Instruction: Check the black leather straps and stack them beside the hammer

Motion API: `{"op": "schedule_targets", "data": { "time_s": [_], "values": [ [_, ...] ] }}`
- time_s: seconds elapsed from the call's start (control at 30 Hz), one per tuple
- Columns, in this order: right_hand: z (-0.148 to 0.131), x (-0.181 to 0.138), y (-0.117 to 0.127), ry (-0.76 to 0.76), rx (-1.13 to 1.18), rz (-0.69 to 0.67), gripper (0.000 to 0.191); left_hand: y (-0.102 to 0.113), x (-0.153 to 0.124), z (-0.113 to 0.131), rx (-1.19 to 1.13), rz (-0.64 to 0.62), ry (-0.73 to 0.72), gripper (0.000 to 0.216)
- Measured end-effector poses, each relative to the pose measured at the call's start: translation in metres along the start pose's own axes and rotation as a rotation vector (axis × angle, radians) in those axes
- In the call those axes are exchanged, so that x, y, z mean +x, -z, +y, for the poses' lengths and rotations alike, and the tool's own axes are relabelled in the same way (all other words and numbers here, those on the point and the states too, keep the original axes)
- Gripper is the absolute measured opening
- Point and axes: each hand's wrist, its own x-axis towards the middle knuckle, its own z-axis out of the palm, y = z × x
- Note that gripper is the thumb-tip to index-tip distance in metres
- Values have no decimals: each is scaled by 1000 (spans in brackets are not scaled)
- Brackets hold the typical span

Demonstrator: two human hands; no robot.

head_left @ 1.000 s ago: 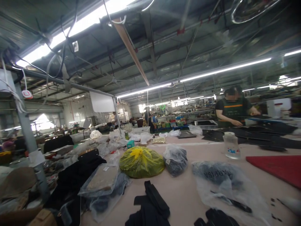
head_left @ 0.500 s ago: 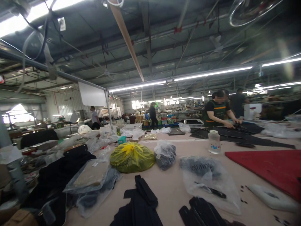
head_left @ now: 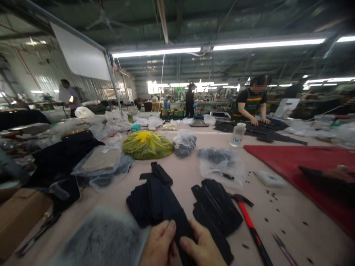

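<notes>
My left hand (head_left: 159, 242) and my right hand (head_left: 202, 244) are both closed at the near edge of view. Between them they grip a dark fabric strip (head_left: 181, 229), thumbs on top. The strip runs from a stack of dark navy strips (head_left: 148, 199) lying just beyond my left hand. To the right of it lies a second stack of black strips (head_left: 217, 205). A red-handled hammer (head_left: 251, 220) rests beside that stack, and a slim pointed metal tool (head_left: 281, 244) lies further right. Small black pieces (head_left: 273, 195) are scattered around them.
A cloudy plastic sheet (head_left: 102, 236) and a brown box (head_left: 22, 221) are at near left. Beyond the stacks sit a yellow bag (head_left: 146, 146), a printed plastic bag (head_left: 222, 166) and a clear bottle (head_left: 237, 135). A red board (head_left: 294, 162) covers the right side. A co-worker (head_left: 252, 99) stands across the table.
My view has tilted downward, so the table appears higher. Both my hands, holding the strip, now show, along with the hammer, the pointed tool and the near plastic sheet.
</notes>
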Motion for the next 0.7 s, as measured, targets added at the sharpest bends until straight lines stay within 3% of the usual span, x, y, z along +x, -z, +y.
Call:
{"op": "schedule_targets", "data": {
  "time_s": [0.13, 0.37, 0.7],
  "values": [
    [4, -13, -2, -98, 275, -34, 36, -1, -3, 7, -135, -1, -123, 52],
    [19, -23, -3, -250, 353, 11, 29, 3, -9, 15, -89, -27, -97, 40],
    [34, -26, -8, -268, 650, -68, 21, -4, -14, 0, -169, -72, 100, 35]
  ]
}}
